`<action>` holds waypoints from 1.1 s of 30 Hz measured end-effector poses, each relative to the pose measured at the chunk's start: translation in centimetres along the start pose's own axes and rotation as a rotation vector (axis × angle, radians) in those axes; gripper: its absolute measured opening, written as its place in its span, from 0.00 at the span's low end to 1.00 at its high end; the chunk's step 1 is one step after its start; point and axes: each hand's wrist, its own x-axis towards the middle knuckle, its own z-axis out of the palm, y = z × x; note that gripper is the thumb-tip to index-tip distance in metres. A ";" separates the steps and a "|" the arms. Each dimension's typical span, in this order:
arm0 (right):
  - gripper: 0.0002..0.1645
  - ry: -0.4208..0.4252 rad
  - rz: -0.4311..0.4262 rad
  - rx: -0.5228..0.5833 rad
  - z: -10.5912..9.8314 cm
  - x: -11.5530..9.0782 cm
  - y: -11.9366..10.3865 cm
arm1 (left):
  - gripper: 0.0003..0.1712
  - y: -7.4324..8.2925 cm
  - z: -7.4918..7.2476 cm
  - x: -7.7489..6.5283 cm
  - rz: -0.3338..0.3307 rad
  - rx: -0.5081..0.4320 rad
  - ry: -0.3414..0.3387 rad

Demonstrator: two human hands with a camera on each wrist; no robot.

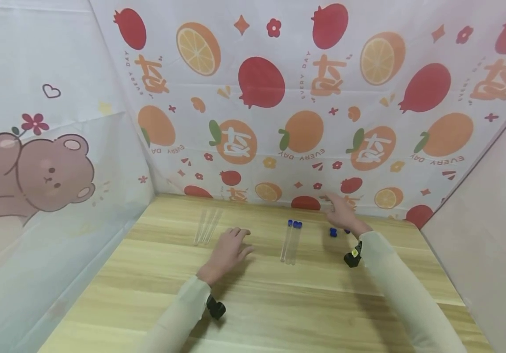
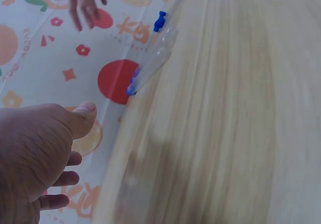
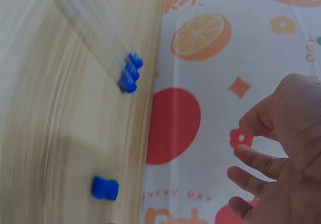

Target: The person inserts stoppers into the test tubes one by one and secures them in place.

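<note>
Two bare hands are shown apart above a wood-grain table point(image 1: 253, 304), with nothing seen held in either. The left hand point(image 1: 226, 252), fingers relaxed and parted, is held left of the frame's centre, just beside clear tubes point(image 1: 207, 227) on which no blue is seen. The right hand point(image 1: 341, 213), fingers loosely spread, is raised right of centre, near loose blue caps point(image 1: 333, 232), one of them partly hidden by the wrist. Near the middle of the frame, capped tubes point(image 1: 292, 244) are laid side by side, their three blue ends turned toward the patterned backdrop point(image 1: 359, 113).

The step in hand is judged to be a reach for a bare tube on one side and a cap on the other. A single tube is best pinched near its upper end, so that its neighbours are not rolled. A cap is best taken by its sides, its opening left free, and brought squarely to the tube's mouth; if it is pushed at a slant, it may be seated crookedly. The capped row is best left unbrushed by either sleeve point(image 1: 394, 274).
</note>
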 end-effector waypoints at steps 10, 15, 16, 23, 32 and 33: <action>0.31 0.016 0.023 -0.004 -0.3 -0.8 3.1 | 0.25 -1.8 -1.0 -1.1 -0.007 0.032 0.065; 0.28 0.033 0.072 0.031 -0.1 -1.2 5.2 | 0.26 -2.7 -1.2 -1.5 -0.009 0.072 0.087; 0.27 0.032 0.081 0.037 0.0 -1.3 5.6 | 0.26 -2.9 -1.2 -1.6 -0.015 0.076 0.085; 0.27 0.016 0.174 0.025 0.5 -2.0 7.7 | 0.26 -4.1 -1.6 -2.1 -0.047 0.067 0.076; 0.33 -0.028 0.269 0.061 1.2 -2.9 9.9 | 0.25 -4.8 -2.1 -3.0 -0.097 0.099 0.063; 0.33 -0.029 0.275 0.065 1.3 -3.0 10.2 | 0.25 -4.8 -2.1 -3.1 -0.107 0.100 0.059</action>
